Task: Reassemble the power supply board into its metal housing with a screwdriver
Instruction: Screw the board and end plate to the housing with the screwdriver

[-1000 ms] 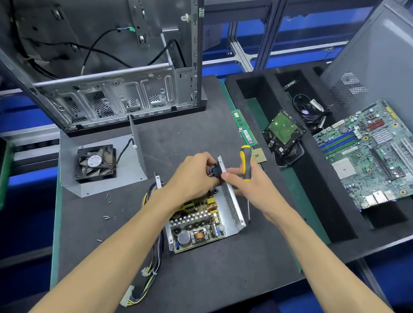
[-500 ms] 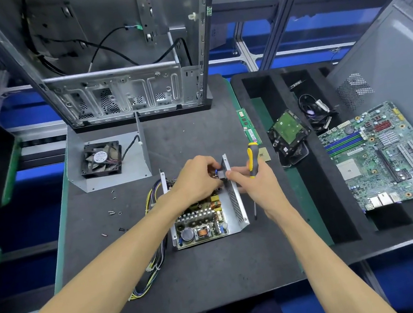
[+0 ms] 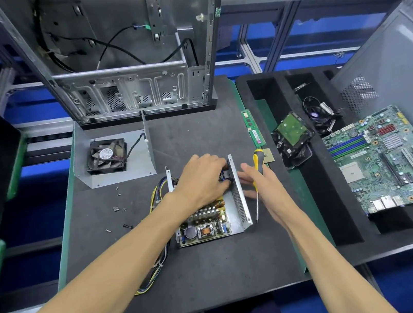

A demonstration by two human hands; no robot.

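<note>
The power supply board [image 3: 205,224] lies in its open metal housing [image 3: 240,199] in the middle of the dark mat. My left hand [image 3: 202,180] reaches over the board's far end and grips a black socket [image 3: 225,174] at the inner face of the perforated side wall. My right hand [image 3: 262,184] is on the wall's outer side with its fingertips against the metal. It holds a yellow-and-black screwdriver [image 3: 257,160] with the shaft pointing down at the mat. A bundle of coloured wires [image 3: 153,202] leaves the housing to the left.
Several loose screws [image 3: 117,209] lie left of the housing. A fan [image 3: 106,156] rests on a grey cover plate [image 3: 139,168], with the open PC case [image 3: 135,91] behind. To the right are a RAM stick [image 3: 253,128], hard drive [image 3: 292,132] and motherboard [image 3: 384,160] on a foam tray [image 3: 316,206].
The view has shifted a little. Both hands stay at the far end of the housing's side wall, with my right fingertips now lower on its outer face.
</note>
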